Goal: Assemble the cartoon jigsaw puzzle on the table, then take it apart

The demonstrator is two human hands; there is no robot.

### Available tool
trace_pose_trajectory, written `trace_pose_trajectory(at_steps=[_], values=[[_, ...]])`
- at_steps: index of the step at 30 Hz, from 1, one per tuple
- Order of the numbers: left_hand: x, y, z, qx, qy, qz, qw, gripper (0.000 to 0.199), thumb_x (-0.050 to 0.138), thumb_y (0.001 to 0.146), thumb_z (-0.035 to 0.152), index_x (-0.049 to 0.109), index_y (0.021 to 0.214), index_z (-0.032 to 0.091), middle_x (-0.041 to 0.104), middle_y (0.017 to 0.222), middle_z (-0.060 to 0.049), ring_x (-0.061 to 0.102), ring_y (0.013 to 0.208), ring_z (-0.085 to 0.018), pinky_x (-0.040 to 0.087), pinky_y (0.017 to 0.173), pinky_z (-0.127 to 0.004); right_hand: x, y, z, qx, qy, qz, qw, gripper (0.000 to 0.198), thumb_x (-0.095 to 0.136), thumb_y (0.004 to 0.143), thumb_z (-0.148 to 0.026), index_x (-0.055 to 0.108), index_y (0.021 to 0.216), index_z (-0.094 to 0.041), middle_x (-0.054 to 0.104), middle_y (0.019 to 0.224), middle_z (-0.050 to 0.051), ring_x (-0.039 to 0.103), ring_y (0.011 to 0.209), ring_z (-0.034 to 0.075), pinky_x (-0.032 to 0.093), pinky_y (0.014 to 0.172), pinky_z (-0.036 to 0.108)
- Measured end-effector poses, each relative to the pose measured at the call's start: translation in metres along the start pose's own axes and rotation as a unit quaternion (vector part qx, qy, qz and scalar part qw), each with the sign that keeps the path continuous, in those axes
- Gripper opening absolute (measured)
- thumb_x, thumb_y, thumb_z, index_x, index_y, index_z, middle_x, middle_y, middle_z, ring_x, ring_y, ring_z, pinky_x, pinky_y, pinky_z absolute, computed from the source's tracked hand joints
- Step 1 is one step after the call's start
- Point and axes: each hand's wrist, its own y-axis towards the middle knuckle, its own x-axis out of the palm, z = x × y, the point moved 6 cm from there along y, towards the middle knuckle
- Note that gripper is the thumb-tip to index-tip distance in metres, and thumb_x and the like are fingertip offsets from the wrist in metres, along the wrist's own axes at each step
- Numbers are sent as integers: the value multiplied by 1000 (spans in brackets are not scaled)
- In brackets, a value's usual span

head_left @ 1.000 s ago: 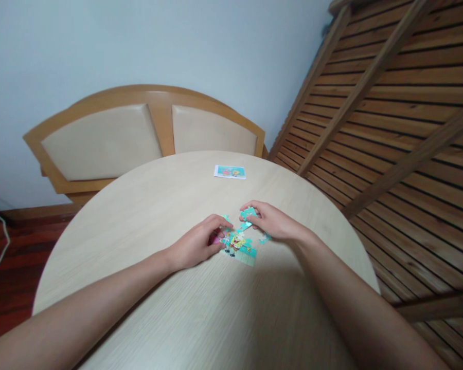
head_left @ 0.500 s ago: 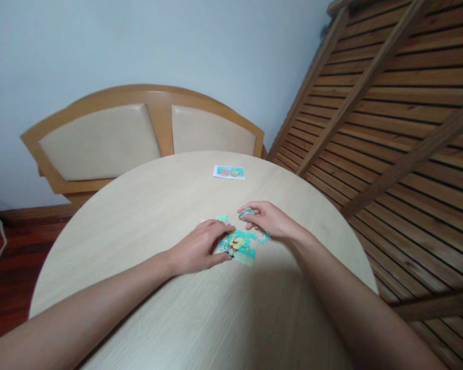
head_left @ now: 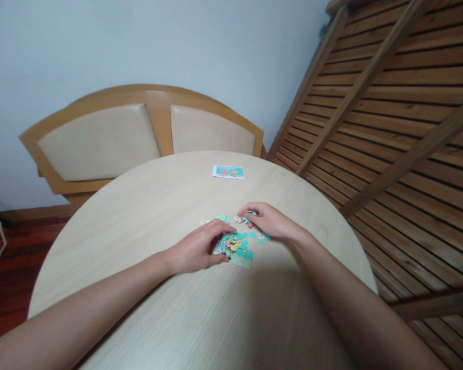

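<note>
A partly joined jigsaw puzzle (head_left: 237, 252) with a yellow cartoon figure on a turquoise ground lies flat on the round table (head_left: 158, 205). My left hand (head_left: 200, 246) curves around its left side, thumb at the lower edge and fingers at the upper, gripping it and covering that end. Just beyond the puzzle, my right hand (head_left: 264, 218) pinches a turquoise jigsaw piece (head_left: 247, 220) between thumb and fingers. Loose pieces (head_left: 223, 218) lie behind my left fingers, and others (head_left: 263, 238) sit under my right wrist.
Farther back on the table is a printed picture card (head_left: 229, 172) of cartoon figures. A padded wooden bench back (head_left: 164, 123) stands behind the table against the wall. Slatted wooden panelling (head_left: 370, 154) leans along the right side.
The puzzle has shifted slightly left and toward me along with my left hand. In my right fingers the piece has tilted, and a pale piece now shows beside them.
</note>
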Motion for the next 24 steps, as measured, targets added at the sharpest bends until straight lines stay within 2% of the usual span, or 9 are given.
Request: trace_pose_trajectory(at_steps=[3,5,7,9,11,13,15,18,24], values=[[1,0,0,3,-15,-2,1000,53,74,84,23,52,132,22,60,124,-9,58,109,-24,49,96,-41,2,2,2,2,-4,0,1000,24,54,96,-33,72,101,-17,73,95,6,64,66,15,49,61,26],[1,0,0,6,-25,-1,1000,53,74,83,22,53,132,23,59,124,-9,57,108,-24,49,95,-41,1,2,2,-10,-31,9,999,26,50,98,-31,71,104,-17,73,101,8,66,73,16,51,66,28],[0,0,0,9,-32,5,999,54,74,82,19,53,132,23,59,124,-9,57,108,-23,49,95,-41,-2,2,1,-38,-75,33,996,25,52,97,-27,71,110,-17,73,108,9,67,86,19,53,79,33],[-1,0,2,22,-41,10,999,54,72,82,14,53,131,23,58,125,-9,57,110,-23,49,96,-41,-4,-1,-5,-84,-123,51,987,24,59,94,-29,71,112,-18,71,115,10,64,103,22,49,95,39],[-3,1,5,43,-51,14,998,54,68,82,9,53,131,24,57,127,-9,55,116,-24,47,100,-42,-2,-6,-11,-122,-159,28,979,30,68,90,-38,72,113,-20,68,122,11,58,118,25,42,107,43],[-4,1,7,61,-56,17,996,53,65,83,5,54,132,25,55,130,-10,52,123,-24,45,106,-43,6,-11,-16,-137,-179,-28,974,42,73,84,-49,72,117,-23,63,129,10,49,128,28,36,112,45],[-4,1,7,68,-57,20,996,53,64,83,4,55,131,26,53,134,-11,50,128,-25,42,109,-45,14,-16,-20,-136,-193,-77,969,55,78,78,-55,69,124,-26,58,135,9,44,132,30,34,113,46],[-4,0,6,72,-58,26,995,52,64,85,4,56,131,27,51,137,-11,49,131,-25,43,110,-46,22,-20,-24,-130,-216,-102,962,68,83,70,-55,64,130,-28,56,135,8,42,130,31,34,112,48],[-8,2,4,56,-57,56,995,44,57,89,4,59,127,25,53,136,-10,55,123,-22,50,102,-40,26,-21,-29,-120,-227,-99,961,58,83,73,-50,64,120,-22,60,119,8,48,118,29,40,104,43]])
